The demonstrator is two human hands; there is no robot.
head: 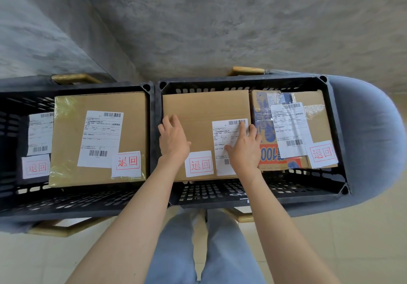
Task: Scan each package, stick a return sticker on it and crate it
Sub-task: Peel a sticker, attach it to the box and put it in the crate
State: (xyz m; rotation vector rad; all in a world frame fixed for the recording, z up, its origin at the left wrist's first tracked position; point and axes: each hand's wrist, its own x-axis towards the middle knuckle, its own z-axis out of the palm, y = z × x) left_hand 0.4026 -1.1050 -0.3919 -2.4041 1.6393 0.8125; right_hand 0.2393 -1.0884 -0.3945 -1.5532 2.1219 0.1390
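Head view: the plain cardboard box [198,111] sits in the right crate [242,81], at the nine o'clock end of it, hard against the crate wall. Its return sticker [199,164] is already on, at the box's six o'clock edge, just beside the shipping label [226,129]. The left hand [174,138] lies flat on the bare card at the box's nine o'clock side, fingers straight and grasping nothing. The right hand [244,147] lies spread on the label, likewise released, pressing rather than holding.

The box looks like stiff corrugated card with square edges, so it should keep its shape under a squeeze. Its weight cannot be read from here. The card face should give fair friction, while the label paper is probably slicker. If it needs shifting, the six o'clock edge seems the best purchase, since a strip of open crate floor shows there.

At three o'clock a taped box [317,111] with blue print stands touching it, leaving no finger room between them. The twelve o'clock edge lies close to the back wall. The left crate [88,204], at nine o'clock, holds a large box [70,134] and a dark package [22,134], both stickered. Both crates rest on a grey upholstered bench [370,129].
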